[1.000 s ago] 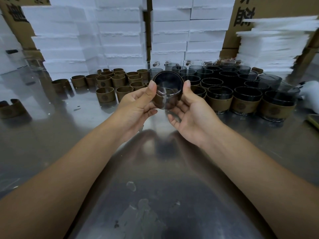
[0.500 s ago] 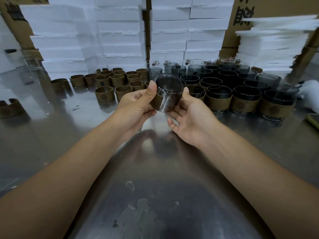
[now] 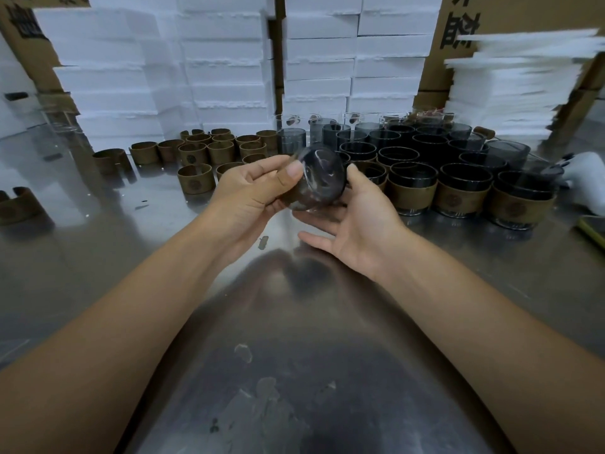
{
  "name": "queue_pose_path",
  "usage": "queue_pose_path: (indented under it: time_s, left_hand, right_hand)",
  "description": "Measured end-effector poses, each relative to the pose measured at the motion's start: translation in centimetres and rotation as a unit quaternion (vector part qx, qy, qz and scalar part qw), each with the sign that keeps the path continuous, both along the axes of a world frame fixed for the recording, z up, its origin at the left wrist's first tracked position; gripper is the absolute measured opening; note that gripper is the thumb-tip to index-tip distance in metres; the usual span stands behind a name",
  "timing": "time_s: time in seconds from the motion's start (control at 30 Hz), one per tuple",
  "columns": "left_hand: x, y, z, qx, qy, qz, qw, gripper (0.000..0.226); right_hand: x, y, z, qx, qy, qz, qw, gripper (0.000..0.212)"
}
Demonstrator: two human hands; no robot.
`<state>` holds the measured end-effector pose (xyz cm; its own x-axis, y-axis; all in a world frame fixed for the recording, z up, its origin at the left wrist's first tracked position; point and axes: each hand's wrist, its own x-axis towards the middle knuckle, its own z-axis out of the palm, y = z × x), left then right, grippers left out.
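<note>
A dark smoky glass cup [image 3: 319, 176] with a brown sleeve round it is held above the steel table, tilted so its base faces me. My left hand [image 3: 253, 188] grips it from the left, thumb on the base rim. My right hand [image 3: 357, 217] cradles it from below and the right, thumb touching its side and fingers stretched under it. Motion blurs the glass.
Empty brown sleeves [image 3: 209, 152] stand in rows at the back left. Dark glasses [image 3: 412, 181], several with sleeves, crowd the back right. White foam boxes [image 3: 226, 60] and cardboard cartons line the rear. A white object [image 3: 586, 181] lies at the far right on the steel table [image 3: 294, 339].
The glass has turned over between my hands: its open mouth faced me before, now its base does. Both hands shifted slightly round it.
</note>
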<state>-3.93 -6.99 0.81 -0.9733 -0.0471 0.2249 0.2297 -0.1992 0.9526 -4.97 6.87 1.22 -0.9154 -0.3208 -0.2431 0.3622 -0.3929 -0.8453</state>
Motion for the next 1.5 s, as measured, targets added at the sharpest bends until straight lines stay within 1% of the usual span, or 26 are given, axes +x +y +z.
queue_pose_path:
  time_s: [0.07, 0.13, 0.17, 0.23, 0.33, 0.4, 0.47, 0.53, 0.57, 0.7, 0.77, 1.0, 1.07, 1.17, 1.23, 1.33, 1.4, 1.5]
  left_hand:
    - [0.1, 0.0, 0.0, -0.030, 0.020, 0.004, 0.999, 0.062]
    - [0.2, 0.1, 0.1, -0.078, 0.042, 0.005, 0.996, 0.058]
    - [0.3, 0.2, 0.1, -0.096, 0.054, 0.004, 0.994, 0.058]
    - [0.2, 0.3, 0.0, -0.120, 0.068, 0.018, 0.990, 0.064]
    - [0.1, 0.3, -0.3, -0.135, 0.054, 0.070, 0.987, 0.074]
    - [0.0, 0.3, -0.4, -0.146, 0.038, 0.074, 0.986, 0.066]
    - [0.0, 0.3, -0.6, -0.164, 0.024, 0.037, 0.985, 0.049]
    - [0.1, 0.5, -0.7, -0.162, 0.023, 0.008, 0.986, 0.036]
    - [0.1, 0.5, -0.8, -0.151, 0.025, 0.003, 0.988, 0.035]
    - [0.4, 0.6, -0.4, -0.086, 0.020, 0.011, 0.996, 0.055]
    - [0.5, 0.5, -0.3, -0.075, 0.019, 0.023, 0.997, 0.056]
    - [0.4, 0.2, -0.5, -0.080, 0.022, 0.027, 0.996, 0.050]
    - [0.4, 0.2, -0.6, -0.089, 0.025, 0.027, 0.995, 0.053]
    - [0.4, 0.3, -0.8, -0.130, 0.028, 0.002, 0.991, 0.055]
    - [0.4, 0.4, -1.0, -0.134, 0.016, -0.016, 0.991, 0.055]
    - [0.1, 0.4, -1.1, -0.124, -0.004, -0.006, 0.992, 0.053]
    - [-0.1, 0.4, -1.1, -0.124, -0.014, 0.011, 0.992, 0.042]
    - [-0.2, 0.3, -1.2, -0.137, -0.019, 0.027, 0.990, 0.029]
  right_hand:
    - [0.0, 0.2, 0.0, -0.010, -0.007, 0.036, 0.999, 0.062]
    - [0.0, 0.5, 0.1, -0.011, 0.000, 0.055, 0.998, 0.064]
    - [0.0, 0.6, 0.2, -0.009, 0.010, 0.052, 0.999, 0.061]
    - [-0.1, 0.7, 0.4, -0.002, 0.040, 0.024, 0.999, 0.051]
    - [-0.2, 0.7, 0.6, -0.006, 0.081, -0.035, 0.996, 0.039]
    - [-0.3, 0.7, 0.6, -0.010, 0.106, -0.058, 0.993, 0.039]
    - [-0.3, 0.6, 0.6, -0.016, 0.127, -0.074, 0.989, 0.040]
    - [-0.3, 0.5, 0.6, -0.006, 0.158, -0.087, 0.983, 0.039]
    - [-0.2, 0.5, 0.5, 0.011, 0.183, -0.092, 0.979, 0.040]
    - [0.4, 0.3, 0.0, 0.090, 0.292, -0.071, 0.949, 0.052]
    - [0.5, 0.3, -0.2, 0.110, 0.316, -0.061, 0.940, 0.053]
    - [0.1, 0.4, -0.4, 0.103, 0.305, -0.074, 0.944, 0.048]
    - [-0.1, 0.4, -0.6, 0.112, 0.293, -0.091, 0.945, 0.047]
    - [-0.5, 0.6, -0.9, 0.149, 0.276, -0.116, 0.943, 0.056]
    - [-0.6, 0.8, -1.0, 0.165, 0.277, -0.123, 0.939, 0.061]
    - [-0.9, 1.1, -1.1, 0.240, 0.287, -0.150, 0.915, 0.065]
    - [-1.1, 1.3, -1.3, 0.303, 0.287, -0.172, 0.892, 0.073]
    - [-1.3, 1.8, -1.4, 0.360, 0.286, -0.192, 0.867, 0.083]
